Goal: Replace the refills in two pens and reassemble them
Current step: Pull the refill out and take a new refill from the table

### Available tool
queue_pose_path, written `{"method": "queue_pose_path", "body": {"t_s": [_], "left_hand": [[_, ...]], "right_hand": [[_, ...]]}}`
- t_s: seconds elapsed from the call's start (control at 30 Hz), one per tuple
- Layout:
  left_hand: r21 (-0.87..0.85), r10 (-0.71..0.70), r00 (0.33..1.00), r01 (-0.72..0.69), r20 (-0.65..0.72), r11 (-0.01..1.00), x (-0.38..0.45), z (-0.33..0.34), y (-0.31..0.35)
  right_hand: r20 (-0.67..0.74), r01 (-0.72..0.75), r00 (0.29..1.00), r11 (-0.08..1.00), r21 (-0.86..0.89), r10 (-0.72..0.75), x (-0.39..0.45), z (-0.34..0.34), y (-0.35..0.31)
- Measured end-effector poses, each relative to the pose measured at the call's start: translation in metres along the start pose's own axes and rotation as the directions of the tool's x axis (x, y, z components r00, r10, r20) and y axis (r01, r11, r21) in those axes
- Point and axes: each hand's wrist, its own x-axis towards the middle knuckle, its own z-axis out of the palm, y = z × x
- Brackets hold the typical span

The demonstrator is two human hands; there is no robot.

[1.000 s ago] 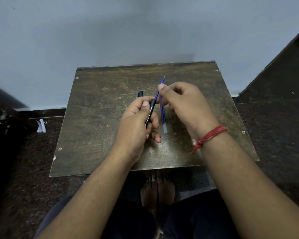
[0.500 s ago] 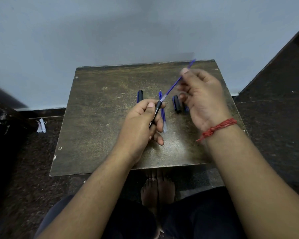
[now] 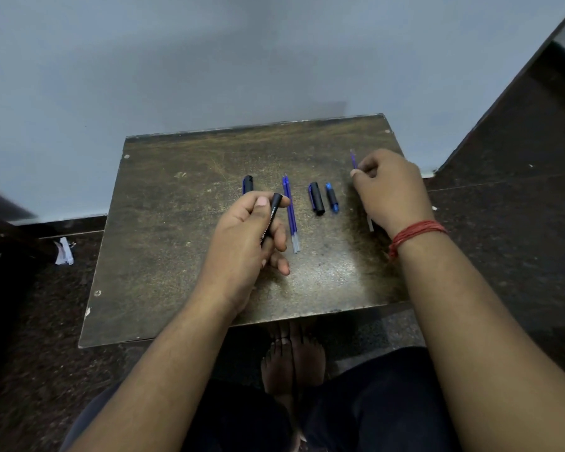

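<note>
My left hand [image 3: 248,243] grips a black pen barrel [image 3: 270,216] with its open end pointing away from me. My right hand [image 3: 392,190] holds a blue refill [image 3: 354,159] low over the right side of the small brown table [image 3: 177,256]; the refill's far end shows above my fingers and its clear end shows below my palm. Two blue refills [image 3: 290,213] lie side by side in the middle. To their right lie a black cap [image 3: 316,199] and a blue-tipped pen front piece [image 3: 332,198]. A second capped pen [image 3: 247,184] lies partly hidden behind my left hand.
The table stands against a pale wall [image 3: 209,60]. Dark floor surrounds it, with a scrap of white paper [image 3: 64,252] on the left. My bare feet [image 3: 291,357] and dark trousers are under the near edge.
My right hand pulled the blue refill out of the barrel and carried it right, down toward the table's right side. The left hand kept the barrel almost still.
</note>
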Motion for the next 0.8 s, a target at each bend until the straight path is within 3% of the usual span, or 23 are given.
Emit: {"method": "queue_pose_path", "body": {"t_s": [0.17, 0.5, 0.63, 0.8], "left_hand": [[0.003, 0.005, 1.0, -0.005, -0.018, 1.0, 0.002, 0.0, 0.0], [0.01, 0.018, 0.999, -0.018, -0.026, 1.0, 0.003, -0.003, -0.003], [-0.014, 0.02, 0.998, -0.021, -0.052, 1.0, 0.004, -0.006, -0.002], [-0.12, 0.008, 0.993, -0.022, -0.121, 0.992, 0.009, -0.01, 0.0]], "right_hand": [[0.068, 0.017, 0.998, 0.987, -0.162, -0.006, -0.005, 0.002, -0.007], [0.037, 0.015, 0.999, 0.989, -0.147, -0.01, -0.009, -0.003, -0.015], [-0.065, 0.129, 0.989, 0.992, -0.012, -0.13, -0.016, -0.007, -0.033], [0.097, 0.31, 0.95, 0.931, -0.193, -0.297, -0.032, 0.012, -0.052]]}}
